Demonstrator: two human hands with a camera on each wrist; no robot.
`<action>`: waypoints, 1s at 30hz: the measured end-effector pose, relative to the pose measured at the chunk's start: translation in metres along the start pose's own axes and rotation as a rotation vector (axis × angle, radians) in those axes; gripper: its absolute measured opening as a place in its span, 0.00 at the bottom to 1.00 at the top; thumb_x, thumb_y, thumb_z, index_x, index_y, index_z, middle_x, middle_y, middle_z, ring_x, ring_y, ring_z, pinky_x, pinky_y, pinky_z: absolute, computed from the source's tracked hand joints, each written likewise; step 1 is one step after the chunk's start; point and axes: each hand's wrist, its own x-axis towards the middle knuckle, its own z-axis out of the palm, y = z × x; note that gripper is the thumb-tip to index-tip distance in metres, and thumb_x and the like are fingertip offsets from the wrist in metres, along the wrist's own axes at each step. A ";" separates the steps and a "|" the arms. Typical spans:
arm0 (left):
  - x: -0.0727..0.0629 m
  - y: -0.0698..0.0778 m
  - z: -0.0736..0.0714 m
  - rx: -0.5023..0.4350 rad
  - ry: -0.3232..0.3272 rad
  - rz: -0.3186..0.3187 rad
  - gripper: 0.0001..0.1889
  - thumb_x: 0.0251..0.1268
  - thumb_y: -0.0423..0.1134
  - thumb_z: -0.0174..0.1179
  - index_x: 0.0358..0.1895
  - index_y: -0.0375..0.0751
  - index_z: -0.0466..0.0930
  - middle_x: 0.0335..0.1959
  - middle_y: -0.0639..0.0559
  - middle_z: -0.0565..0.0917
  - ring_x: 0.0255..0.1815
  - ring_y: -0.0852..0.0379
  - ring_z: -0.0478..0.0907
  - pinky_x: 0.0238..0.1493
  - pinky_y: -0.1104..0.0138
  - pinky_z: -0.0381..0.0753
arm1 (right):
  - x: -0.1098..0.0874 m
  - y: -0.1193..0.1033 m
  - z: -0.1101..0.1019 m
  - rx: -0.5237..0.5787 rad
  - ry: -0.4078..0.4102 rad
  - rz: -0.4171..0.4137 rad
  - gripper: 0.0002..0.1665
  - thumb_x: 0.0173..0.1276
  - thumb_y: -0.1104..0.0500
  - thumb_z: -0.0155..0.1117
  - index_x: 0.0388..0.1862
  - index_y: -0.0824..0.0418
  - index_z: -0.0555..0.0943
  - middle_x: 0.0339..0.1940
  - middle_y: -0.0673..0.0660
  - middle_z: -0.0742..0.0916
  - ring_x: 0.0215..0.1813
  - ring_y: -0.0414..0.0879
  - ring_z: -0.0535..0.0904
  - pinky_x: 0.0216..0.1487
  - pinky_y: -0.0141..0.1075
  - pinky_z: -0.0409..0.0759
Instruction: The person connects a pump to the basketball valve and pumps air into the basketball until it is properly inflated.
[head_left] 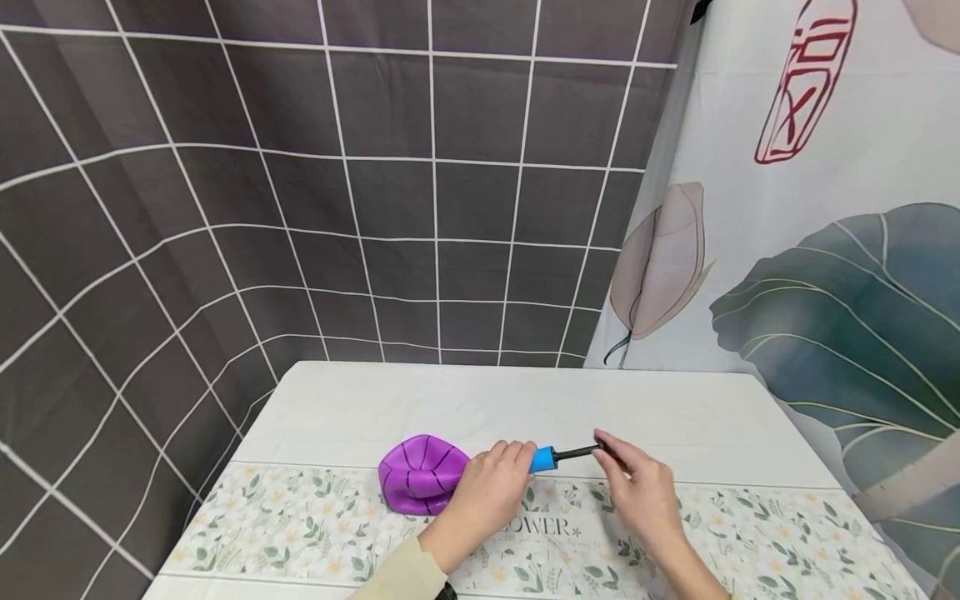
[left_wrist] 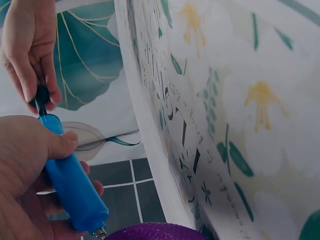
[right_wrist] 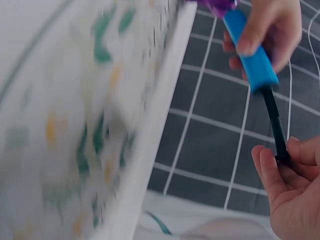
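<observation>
A small blue hand pump (left_wrist: 77, 192) is gripped round its barrel by my left hand (head_left: 491, 492). The fingers and thumb of my right hand (head_left: 643, 492) pinch the black end of its plunger rod (right_wrist: 275, 122), which is drawn partly out of the barrel. Just left of the left hand, a purple ball (head_left: 422, 475) with black lines looks dented and partly deflated. In the left wrist view a metal tip (left_wrist: 100, 232) at the pump's end meets the purple ball (left_wrist: 155, 232); whether it is inside the ball is hidden.
Under the hands is a table (head_left: 525, 400) with a white cloth and a band of printed flowers and lettering. Behind it hangs a dark grey curtain (head_left: 390, 200) with white grid lines. A white sheet with large leaves (head_left: 847, 317) hangs on the right.
</observation>
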 end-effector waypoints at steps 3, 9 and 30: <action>0.000 -0.001 -0.001 -0.011 -0.001 -0.005 0.21 0.67 0.46 0.67 0.58 0.41 0.77 0.45 0.53 0.85 0.40 0.58 0.81 0.35 0.69 0.85 | 0.005 0.007 -0.014 -0.037 0.021 0.012 0.18 0.65 0.70 0.70 0.54 0.66 0.86 0.46 0.64 0.90 0.42 0.58 0.89 0.38 0.09 0.73; 0.001 -0.001 -0.002 -0.021 -0.019 -0.013 0.21 0.67 0.46 0.67 0.58 0.41 0.77 0.45 0.53 0.85 0.41 0.58 0.81 0.36 0.69 0.85 | 0.009 0.016 -0.028 -0.100 0.046 0.051 0.18 0.66 0.71 0.68 0.56 0.68 0.85 0.48 0.65 0.90 0.45 0.59 0.88 0.43 0.04 0.65; 0.003 0.001 0.000 0.005 -0.011 -0.007 0.21 0.65 0.46 0.68 0.57 0.40 0.80 0.46 0.52 0.86 0.42 0.58 0.83 0.37 0.69 0.85 | -0.007 -0.015 0.026 -0.028 -0.099 0.019 0.18 0.66 0.66 0.71 0.55 0.67 0.85 0.46 0.62 0.90 0.41 0.51 0.90 0.35 0.38 0.88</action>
